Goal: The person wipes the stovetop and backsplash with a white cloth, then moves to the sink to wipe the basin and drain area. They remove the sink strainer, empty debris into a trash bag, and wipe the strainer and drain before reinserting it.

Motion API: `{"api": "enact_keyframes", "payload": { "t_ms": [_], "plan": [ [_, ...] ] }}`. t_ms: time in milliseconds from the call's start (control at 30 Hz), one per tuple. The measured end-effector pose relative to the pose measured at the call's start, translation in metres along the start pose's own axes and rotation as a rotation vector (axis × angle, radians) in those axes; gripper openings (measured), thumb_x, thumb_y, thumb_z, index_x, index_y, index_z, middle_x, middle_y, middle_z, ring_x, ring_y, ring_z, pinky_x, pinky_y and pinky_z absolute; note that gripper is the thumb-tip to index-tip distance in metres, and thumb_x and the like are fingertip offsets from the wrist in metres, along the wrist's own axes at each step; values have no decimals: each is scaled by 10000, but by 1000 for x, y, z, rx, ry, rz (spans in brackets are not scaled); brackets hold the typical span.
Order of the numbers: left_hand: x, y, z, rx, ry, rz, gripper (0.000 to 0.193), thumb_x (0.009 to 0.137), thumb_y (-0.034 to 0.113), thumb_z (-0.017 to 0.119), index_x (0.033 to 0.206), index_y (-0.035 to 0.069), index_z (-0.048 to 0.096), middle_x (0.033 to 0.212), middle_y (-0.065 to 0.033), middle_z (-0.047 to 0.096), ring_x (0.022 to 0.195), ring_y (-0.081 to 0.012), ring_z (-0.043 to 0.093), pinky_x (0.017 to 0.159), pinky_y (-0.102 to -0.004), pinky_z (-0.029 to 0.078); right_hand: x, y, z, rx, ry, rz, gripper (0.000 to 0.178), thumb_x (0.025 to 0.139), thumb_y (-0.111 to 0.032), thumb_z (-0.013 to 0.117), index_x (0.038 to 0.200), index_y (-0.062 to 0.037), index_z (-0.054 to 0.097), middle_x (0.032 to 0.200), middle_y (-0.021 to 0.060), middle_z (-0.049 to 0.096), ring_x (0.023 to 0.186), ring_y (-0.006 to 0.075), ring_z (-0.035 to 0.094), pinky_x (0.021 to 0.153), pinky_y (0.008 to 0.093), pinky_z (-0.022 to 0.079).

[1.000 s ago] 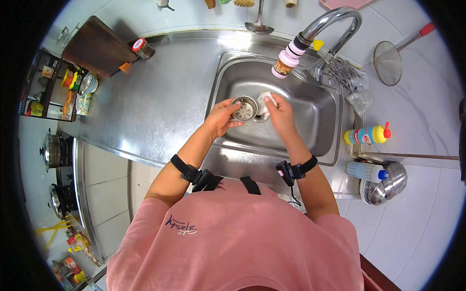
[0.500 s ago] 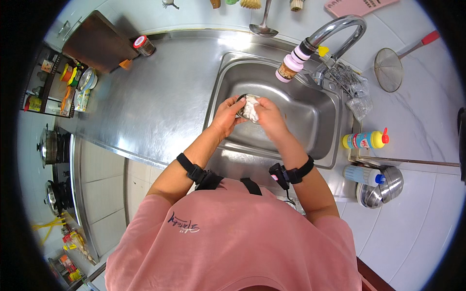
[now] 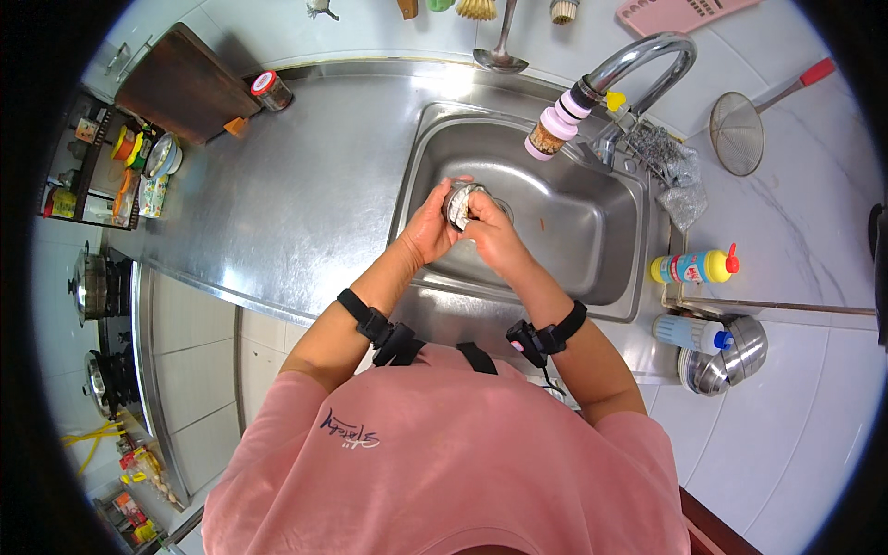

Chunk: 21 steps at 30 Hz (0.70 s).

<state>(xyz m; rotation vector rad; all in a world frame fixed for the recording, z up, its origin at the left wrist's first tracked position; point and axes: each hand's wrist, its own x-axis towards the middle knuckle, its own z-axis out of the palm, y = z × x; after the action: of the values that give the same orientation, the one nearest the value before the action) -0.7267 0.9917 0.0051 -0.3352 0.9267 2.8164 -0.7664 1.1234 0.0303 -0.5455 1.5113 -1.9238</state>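
Above the left part of the steel sink (image 3: pixel 592 264), my left hand (image 3: pixel 429 228) is wrapped round a small round metal cup (image 3: pixel 449 209) whose opening is tilted to the right. Crumpled white material (image 3: pixel 460 207), looking like a wet cloth, fills the cup's mouth. My right hand (image 3: pixel 494 239) is closed, its fingers pressing that white material into the cup. The cup's underside is hidden by my left palm.
A chrome faucet (image 3: pixel 686 57) with a pink filter (image 3: pixel 552 131) reaches over the sink's far right. A yellow bottle (image 3: pixel 694 267) stands right of the sink. On the left counter are a red-lidded jar (image 3: pixel 272 92) and a dark cutting board (image 3: pixel 185 83).
The cup has turned and moved slightly left. My right hand has shifted down, its fingers now curled at the cup's mouth. A small reddish bit now shows on the sink bottom.
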Motion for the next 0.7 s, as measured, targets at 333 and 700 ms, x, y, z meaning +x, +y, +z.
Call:
{"api": "enact_keyframes", "payload": {
  "t_ms": [333,700],
  "plan": [
    [-3,-1,-3,-77,19,-124,558,964,545,429,1304,108,498,1136,-105,641,1014,-259,640,829,-401,557,1,-35,-23,-119,-332,315,184,783,-36,489,949,-23,566,797,29,556,672,133,524,623,263,428],
    [-6,4,-19,-202,17,-214,599,940,628,384,1176,119,595,1069,-60,671,900,-187,651,706,-321,558,-34,-55,-22,-1325,-3,-437,332,746,-340,708,1006,-133,708,1443,164,425,1248,358,443,924,491,435]
  ]
}}
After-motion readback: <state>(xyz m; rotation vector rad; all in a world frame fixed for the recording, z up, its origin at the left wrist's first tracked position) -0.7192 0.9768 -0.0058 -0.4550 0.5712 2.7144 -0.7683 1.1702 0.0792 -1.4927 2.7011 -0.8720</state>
